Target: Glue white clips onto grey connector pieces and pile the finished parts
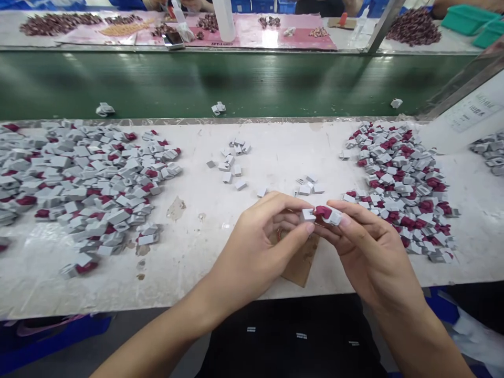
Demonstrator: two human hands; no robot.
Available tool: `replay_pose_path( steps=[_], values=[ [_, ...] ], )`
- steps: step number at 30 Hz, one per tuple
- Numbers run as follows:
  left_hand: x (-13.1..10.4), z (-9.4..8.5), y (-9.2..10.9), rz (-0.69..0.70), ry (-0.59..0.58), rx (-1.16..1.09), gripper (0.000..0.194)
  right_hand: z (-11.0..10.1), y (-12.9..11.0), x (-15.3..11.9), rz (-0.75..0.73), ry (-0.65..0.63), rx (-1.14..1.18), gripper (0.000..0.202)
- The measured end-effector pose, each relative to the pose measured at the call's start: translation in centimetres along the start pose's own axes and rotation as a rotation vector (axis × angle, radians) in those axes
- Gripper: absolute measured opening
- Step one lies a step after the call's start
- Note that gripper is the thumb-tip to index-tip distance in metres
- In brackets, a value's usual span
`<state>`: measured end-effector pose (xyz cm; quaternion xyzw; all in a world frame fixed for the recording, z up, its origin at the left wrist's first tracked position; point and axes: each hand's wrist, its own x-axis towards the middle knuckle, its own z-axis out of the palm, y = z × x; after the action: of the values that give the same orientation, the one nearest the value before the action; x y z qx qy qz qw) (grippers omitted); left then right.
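Observation:
Between the thumb and fingers of my left hand is a small grey plastic block. My right hand pinches a grey and dark red plastic piece, its red part facing the block. The two pieces meet or nearly meet; whether they are joined I cannot tell. Under my hands lies a brown board, partly hidden. Just beyond my fingertips are several loose grey blocks, with another loose group farther back.
A large pile of grey and red pieces spreads on the left, another pile on the right. Behind the table runs a green conveyor belt bearing a few pieces. A white container stands at right. Co-workers' hands show across the belt.

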<state>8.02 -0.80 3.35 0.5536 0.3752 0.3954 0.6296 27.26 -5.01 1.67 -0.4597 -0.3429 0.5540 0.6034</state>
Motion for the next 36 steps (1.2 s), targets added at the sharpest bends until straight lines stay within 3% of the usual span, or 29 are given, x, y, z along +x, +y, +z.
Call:
replay_pose_path(
  steps=[9, 15, 18, 25, 28, 31, 32, 34, 36],
  values=[
    [0.4, 0.3, -0.5, -0.021, 0.003, -0.093, 0.014, -0.3, 0.1, 0.1, -0.006, 0.010, 0.013, 0.010],
    [0.4, -0.1, -0.6, 0.054, -0.030, 0.003, 0.013, -1.0, 0.1, -0.2, -0.081, -0.041, -0.258, 0.014],
    [0.4, -0.6, -0.4, 0.082, -0.039, 0.080, 0.012, -1.2, 0.1, 0.2, -0.090, -0.089, -0.287, 0.015],
    [3.1, -1.6, 0.7, 0.066, -0.052, 0.166, 0.008, -0.5, 0.2, 3.0, -0.032, -0.160, -0.204, 0.015],
    [5.8, -2.2, 1.2, 0.103, -0.060, 0.216, 0.006, 0.1, -1.0, 5.4, -0.060, -0.178, -0.254, 0.019],
    [10.1, -3.6, 1.4, 0.151, 0.005, 0.346, 0.012, -0.4, -3.5, 9.9, -0.112, -0.184, -0.614, 0.030],
    [11.9, -4.3, 1.4, 0.159, 0.055, 0.408, 0.014, -0.9, -4.5, 12.1, -0.142, -0.137, -0.790, 0.033],
    [15.7, -6.0, 1.4, 0.128, 0.177, 0.521, 0.014, -2.3, -6.4, 17.0, -0.244, 0.115, -1.159, 0.030],
    [19.5, -7.9, 1.4, 0.046, 0.309, 0.627, 0.014, -4.2, -8.0, 22.2, -0.262, 0.268, -1.281, 0.032]
  ],
)
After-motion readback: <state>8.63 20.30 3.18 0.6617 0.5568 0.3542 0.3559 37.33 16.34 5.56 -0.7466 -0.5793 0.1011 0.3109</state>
